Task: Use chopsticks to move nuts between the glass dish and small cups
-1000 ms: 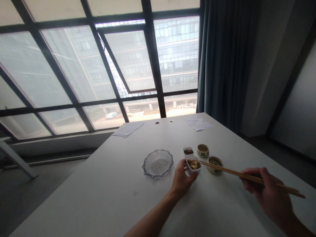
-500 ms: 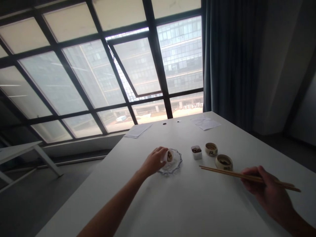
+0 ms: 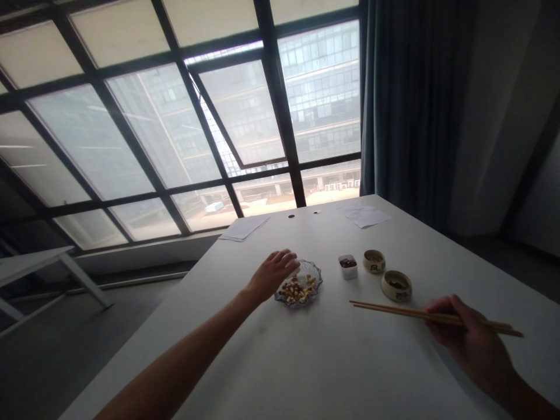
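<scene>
Glass forms the wide bowl (image 3: 320, 284), where the nuts (image 3: 296, 293) lie mostly on your side. Over its left part, your left fingers curl round what seems a white cup (image 3: 296, 270), largely hidden, probably tilted so its mouth faces the bowl. Your right hand (image 3: 466, 338) grips the chopsticks (image 3: 389, 311) behind their middle, which likely keeps their tips clear of the bowl. The tub (image 3: 349, 274) and two pots (image 3: 394, 295) stand apart, perhaps leaving you room.

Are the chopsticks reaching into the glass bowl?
No, the right hand holds the chopsticks with their tips apart from the glass bowl, to its right.
</scene>
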`<action>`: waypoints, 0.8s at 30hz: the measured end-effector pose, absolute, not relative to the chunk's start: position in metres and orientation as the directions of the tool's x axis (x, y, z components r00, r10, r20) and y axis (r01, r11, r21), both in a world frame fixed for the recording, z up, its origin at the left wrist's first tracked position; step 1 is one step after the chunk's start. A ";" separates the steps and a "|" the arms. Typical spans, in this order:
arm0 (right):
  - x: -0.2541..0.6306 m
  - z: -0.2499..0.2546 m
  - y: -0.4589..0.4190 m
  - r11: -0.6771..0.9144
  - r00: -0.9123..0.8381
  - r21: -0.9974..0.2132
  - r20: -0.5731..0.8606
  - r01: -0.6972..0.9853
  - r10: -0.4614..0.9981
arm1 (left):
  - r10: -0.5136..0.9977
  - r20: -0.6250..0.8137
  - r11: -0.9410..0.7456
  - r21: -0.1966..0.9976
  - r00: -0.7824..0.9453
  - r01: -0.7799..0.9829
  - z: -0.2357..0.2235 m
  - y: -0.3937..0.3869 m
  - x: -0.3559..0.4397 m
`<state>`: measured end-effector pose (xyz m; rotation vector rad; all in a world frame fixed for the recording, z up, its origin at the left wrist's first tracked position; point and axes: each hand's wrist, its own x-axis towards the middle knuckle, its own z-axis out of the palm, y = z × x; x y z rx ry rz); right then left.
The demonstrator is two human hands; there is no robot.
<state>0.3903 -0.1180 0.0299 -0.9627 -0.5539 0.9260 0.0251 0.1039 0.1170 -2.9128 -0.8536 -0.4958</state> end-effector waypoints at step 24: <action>0.430 0.049 -0.117 0.412 0.613 -0.762 0.025 -0.499 0.790 | 0.766 0.238 -0.584 0.645 0.597 0.492 0.041 0.052 0.164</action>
